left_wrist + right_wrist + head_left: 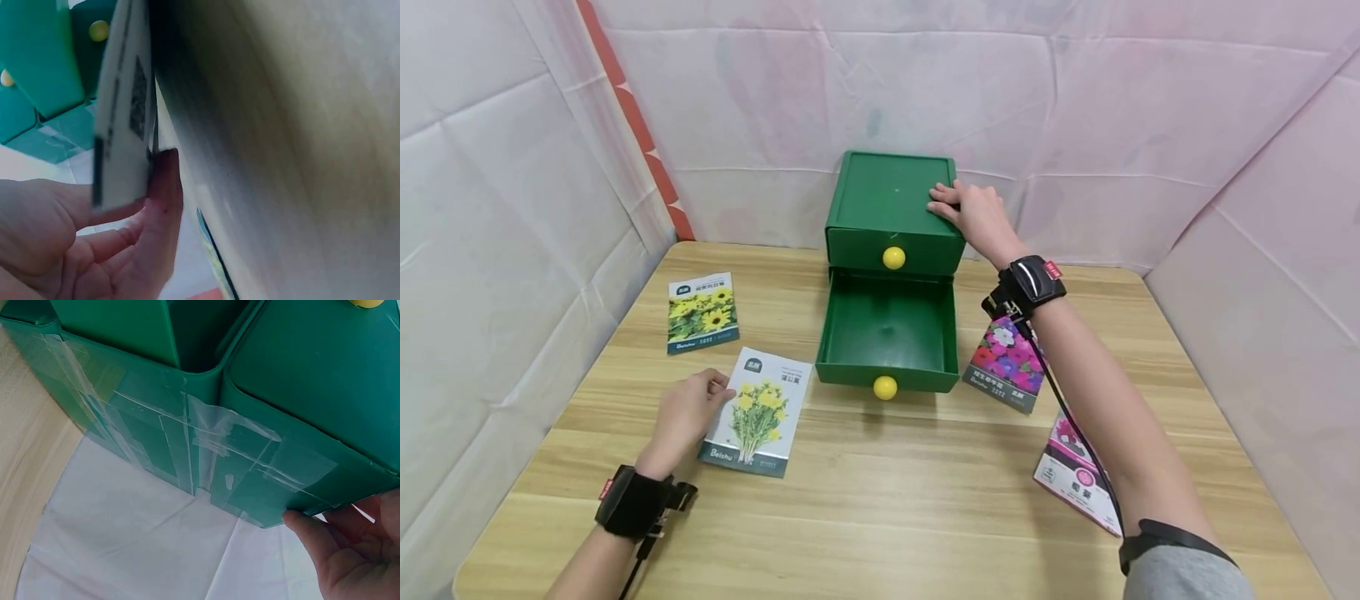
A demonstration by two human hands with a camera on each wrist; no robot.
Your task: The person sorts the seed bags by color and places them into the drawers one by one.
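A: Nearest the camera, the left hand (683, 414) is at the left edge of the dandelion seed packet (758, 411) on the table (880, 517). What is obscured?

B: In the left wrist view the packet is blurred and seen edge-on; only a code block and a dark stripe show. The fingers (164, 187) pinch that edge, thumb on one face, fingertips curled under the other, and the edge is lifted off the wood.

A: Packet appearance?

B: White front, yellow flowers on green stems, teal band along the bottom, grey square at the top left corner.

A: To the right?

B: A pink packet (1072, 477) near the table edge, partly covered by the right forearm. Further back a purple-flower packet (1007, 363), just beside the open lower drawer (887, 332); the wrist strap overlaps its top corner.

A: Further left?

B: A sunflower packet (702, 312), lying flat and apart from the hand.

A: Farthest?

B: The green drawer box (891, 212), upper drawer closed, both knobs yellow. The right hand (972, 212) rests on its top right corner, fingers straight and close together. The right wrist view shows clear tape on the box's side.
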